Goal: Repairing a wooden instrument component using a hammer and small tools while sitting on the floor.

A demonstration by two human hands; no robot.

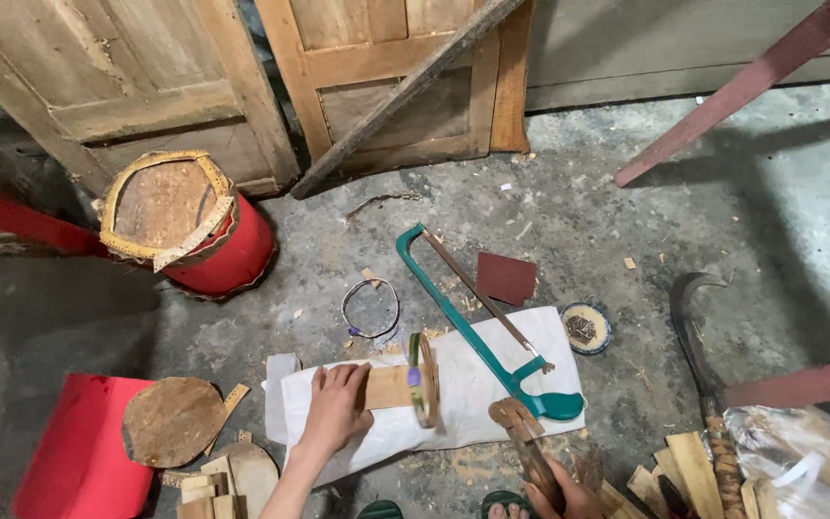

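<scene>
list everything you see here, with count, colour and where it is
hacksaw: 1, teal frame, on the white sheet
white sheet: 1, white, floor centre
wooden piece with hoop: 1, tan, on the sheet
hammer: 1, brown wood, lower centre
sandpaper: 1, dark red, right of the saw
nail tin: 1, round, by the sheet
wire ring: 1, thin, above the sheet
drums: 2, red, left
sickle: 1, dark blade, right
wood slats: several, tan, lower right
left hand: on the wooden piece
right hand: gripping the hammer

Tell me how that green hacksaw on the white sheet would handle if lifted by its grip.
The green hacksaw probably stays stiff, given its rigid frame. Likely front-heavy, since the frame extends far from the grip. Its thin blade might flex or snag the white sheet.
</scene>
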